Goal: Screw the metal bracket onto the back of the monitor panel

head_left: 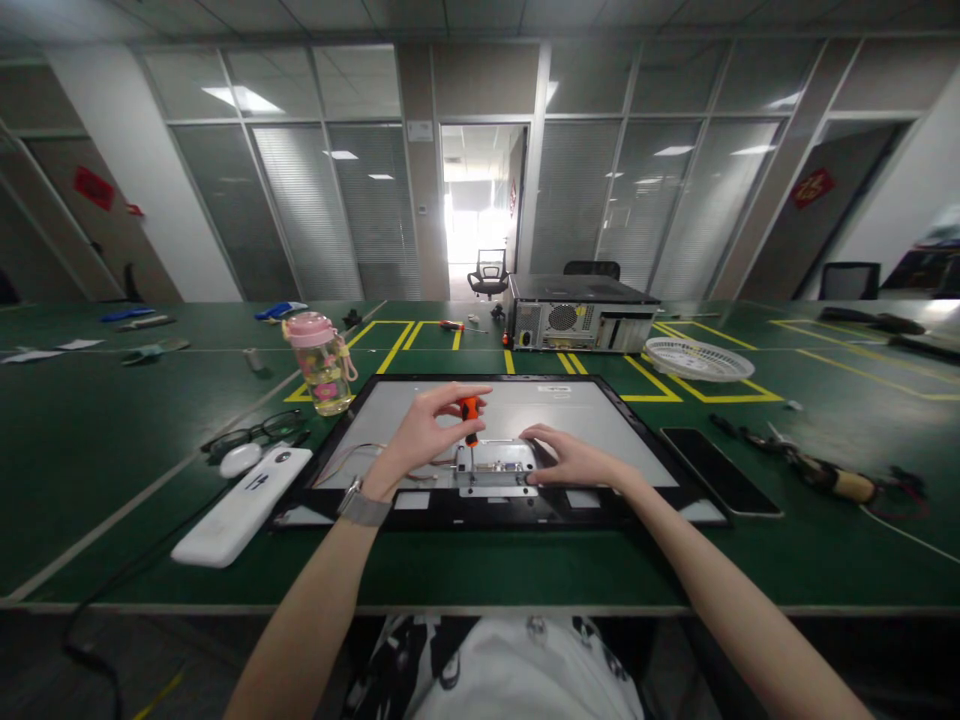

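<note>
An opened flat monitor panel lies face down in front of me, its black frame around a grey back. Near its front edge sits a silver metal bracket with ports along it and thin wires at its left. My left hand, with a watch on the wrist, has its fingers round the handle of an orange and black screwdriver. The screwdriver stands upright, its shaft pointing down at the bracket's left part. My right hand rests at the bracket's right end, thumb and fingers apart around that end.
A pink-lidded bottle, glasses and a white power bank stand or lie to the left. Rightward are a black phone, a cable bundle and a white basket. Behind the panel sits a computer case.
</note>
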The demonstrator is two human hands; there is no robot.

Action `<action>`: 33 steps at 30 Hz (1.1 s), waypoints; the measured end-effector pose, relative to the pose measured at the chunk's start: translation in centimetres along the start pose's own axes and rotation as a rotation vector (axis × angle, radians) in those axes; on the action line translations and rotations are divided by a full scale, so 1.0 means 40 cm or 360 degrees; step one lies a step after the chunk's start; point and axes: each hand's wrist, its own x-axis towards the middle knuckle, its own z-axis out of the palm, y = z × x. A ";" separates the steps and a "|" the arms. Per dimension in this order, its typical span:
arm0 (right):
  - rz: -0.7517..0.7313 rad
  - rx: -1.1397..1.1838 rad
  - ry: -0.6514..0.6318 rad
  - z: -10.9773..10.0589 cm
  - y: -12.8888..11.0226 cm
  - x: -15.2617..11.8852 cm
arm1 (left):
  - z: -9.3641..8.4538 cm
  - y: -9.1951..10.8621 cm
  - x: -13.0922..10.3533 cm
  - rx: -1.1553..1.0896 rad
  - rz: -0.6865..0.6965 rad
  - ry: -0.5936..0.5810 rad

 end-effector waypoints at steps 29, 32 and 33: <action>-0.0012 -0.0011 -0.0001 0.004 0.012 0.002 | 0.002 0.001 -0.004 0.0033 0.0008 -0.0147; -0.0004 -0.0011 -0.0004 0.005 0.013 0.002 | 0.007 0.001 -0.006 -0.0110 -0.0086 -0.0210; -0.0003 -0.0014 -0.0007 0.005 0.013 0.003 | 0.008 0.000 -0.007 -0.0100 -0.0090 -0.0189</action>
